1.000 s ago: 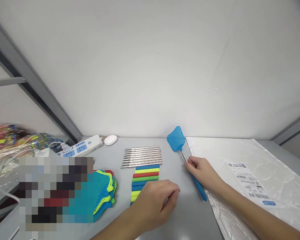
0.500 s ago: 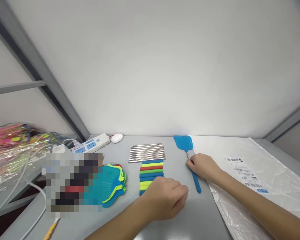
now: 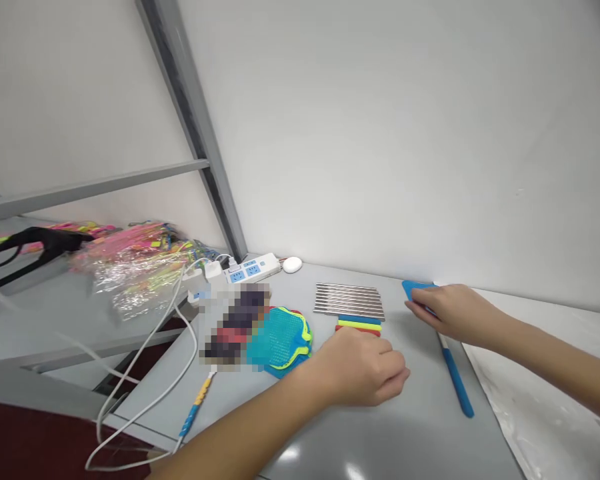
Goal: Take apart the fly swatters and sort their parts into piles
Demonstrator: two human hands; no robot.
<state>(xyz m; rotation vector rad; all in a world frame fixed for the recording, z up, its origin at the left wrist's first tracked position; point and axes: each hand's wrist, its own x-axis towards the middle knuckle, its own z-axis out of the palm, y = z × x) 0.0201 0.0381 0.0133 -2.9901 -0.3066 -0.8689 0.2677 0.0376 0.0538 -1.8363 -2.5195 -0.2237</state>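
Observation:
My left hand (image 3: 367, 367) is curled into a loose fist above the table, partly hiding the coloured handle tubes (image 3: 360, 321). Whatever might be inside those fingers is hidden. My right hand (image 3: 443, 308) hovers at the head of a blue fly swatter (image 3: 457, 383) and covers its neck; a gap shows between thumb and forefinger. The swatter lies flat, its blue handle pointing toward me. A row of thin metal rods (image 3: 349, 300) rests just beyond the tubes. Left of them is a stack of swatter heads (image 3: 280, 337), teal on top with a yellow-edged one below.
A power strip (image 3: 254, 269) and a white oval object (image 3: 293, 265) stand by the wall. White cables (image 3: 153, 400) loop at the left. Plastic-wrapped colourful bundles (image 3: 135, 267) lie beyond the frame post (image 3: 200, 127). White plastic packaging (image 3: 545, 373) covers the right side.
The view has turned left. My right hand has moved from the swatter's shaft up to its head, while the swatter stays on the table. My left hand remains curled near the tubes.

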